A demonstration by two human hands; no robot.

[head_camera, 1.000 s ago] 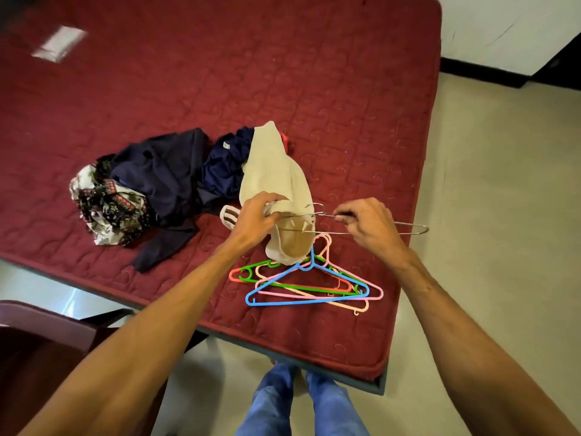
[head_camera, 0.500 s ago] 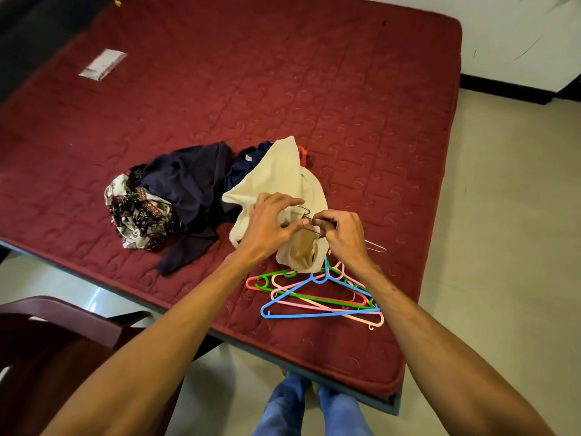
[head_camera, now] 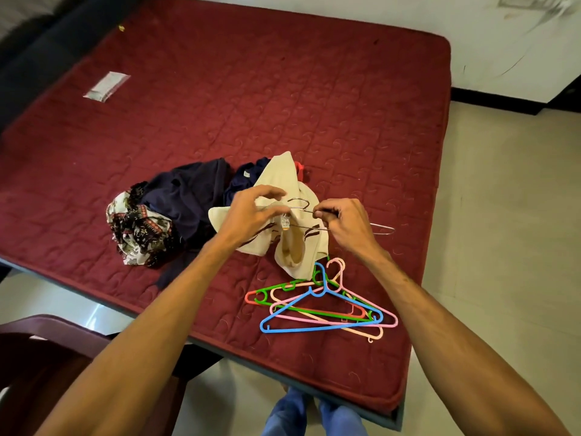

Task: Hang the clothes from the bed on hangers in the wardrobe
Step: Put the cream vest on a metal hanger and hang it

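A cream garment (head_camera: 284,180) lies on the red mattress (head_camera: 283,99), its collar lifted. My left hand (head_camera: 251,217) pinches the collar by its label. My right hand (head_camera: 345,223) pinches a thin metal wire hanger (head_camera: 382,229); the hanger's hook pokes up at the collar between my hands, and its right end sticks out past my right hand. Left of the cream garment lie dark navy clothes (head_camera: 188,196) and a patterned cloth (head_camera: 135,228). Several plastic hangers (head_camera: 320,306) in blue, green, pink and peach are piled on the mattress near its front edge.
A small clear packet (head_camera: 105,86) lies far left on the mattress. A dark chair (head_camera: 41,347) stands at the lower left beside the bed. Pale tiled floor (head_camera: 503,247) runs along the right of the bed. My jeans (head_camera: 314,413) show below the mattress edge.
The wire hanger has gone further into the cream garment and its hook now stands out at the collar. My hands have come closer together. The camera has tilted up.
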